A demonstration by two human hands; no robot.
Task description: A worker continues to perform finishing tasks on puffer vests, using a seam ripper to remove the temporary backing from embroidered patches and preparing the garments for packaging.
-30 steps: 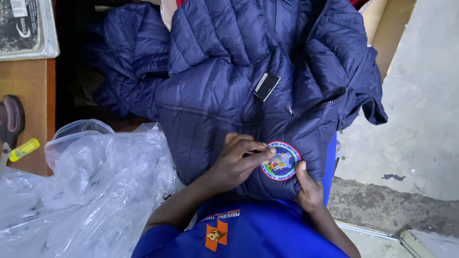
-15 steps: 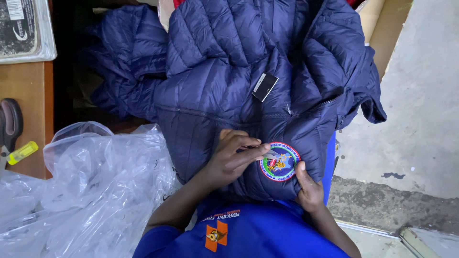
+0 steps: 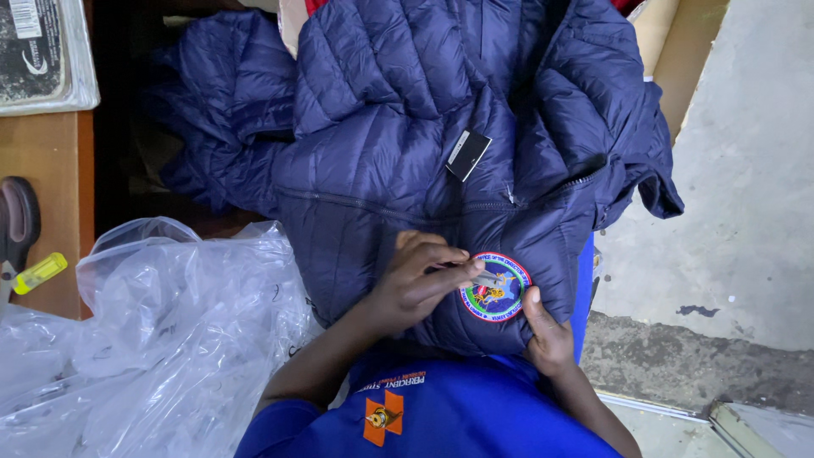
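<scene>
While both hands, left (image 3: 415, 284) and right (image 3: 547, 335), pinch one round patch (image 3: 496, 287), one navy jacket (image 3: 424, 153) lies beneath.

the navy padded jacket (image 3: 441, 161) fills the middle of the view and spills up and left over a second dark jacket (image 3: 216, 102), so no bare surface shows there. left of the left hand (image 3: 420, 280), crumpled clear plastic bags (image 3: 161, 339) crowd the lower left corner right up to the jacket's edge. further left, a strip of wooden table (image 3: 47, 178) lies open, bounded by scissors (image 3: 17, 225) and a yellow marker (image 3: 38, 273) at its edge. right of the right hand (image 3: 547, 331), past the jacket's hem, the concrete floor (image 3: 746, 170) lies open.
</scene>
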